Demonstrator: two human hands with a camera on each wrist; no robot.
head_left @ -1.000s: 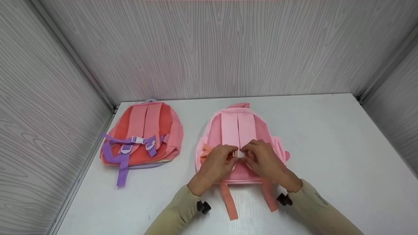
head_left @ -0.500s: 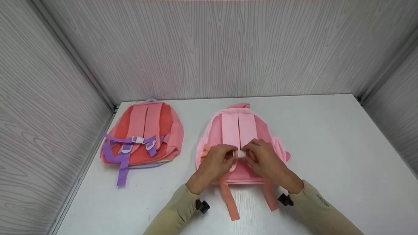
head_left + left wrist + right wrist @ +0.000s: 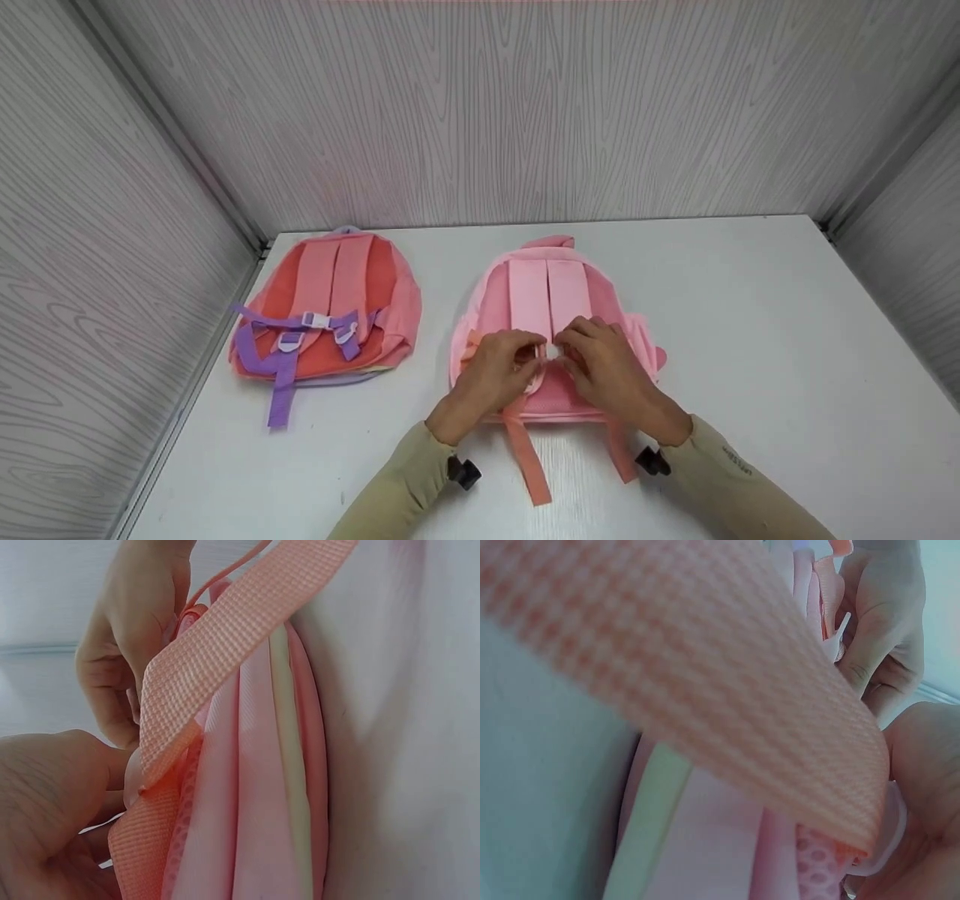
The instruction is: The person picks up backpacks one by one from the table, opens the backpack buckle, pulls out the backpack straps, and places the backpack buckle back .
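A pink backpack (image 3: 529,292) lies on the table with its shoulder straps facing up. Over its middle, both hands pinch a small white plastic buckle (image 3: 553,351) from opposite sides. My left hand (image 3: 495,373) has thumb and fingers curled at the buckle's left. At its right, my right hand (image 3: 613,371) does the same. Fingers cover most of the buckle, so whether its halves are joined cannot be seen. Orange webbing straps (image 3: 529,465) hang from the bag's bottom towards me. In both wrist views, orange webbing (image 3: 217,645) crosses in front of the bag's side.
To the left lies a second backpack (image 3: 315,274), coral and red, with purple straps (image 3: 281,390) and a white buckle (image 3: 316,322) across it. The white table (image 3: 765,330) is enclosed by grey wood-grain panels (image 3: 480,112) at the back and sides.
Both hands stay at the buckle with only tiny shifts. Slightly less of the white buckle shows between the fingertips than half a second ago. The backpacks lie where they were.
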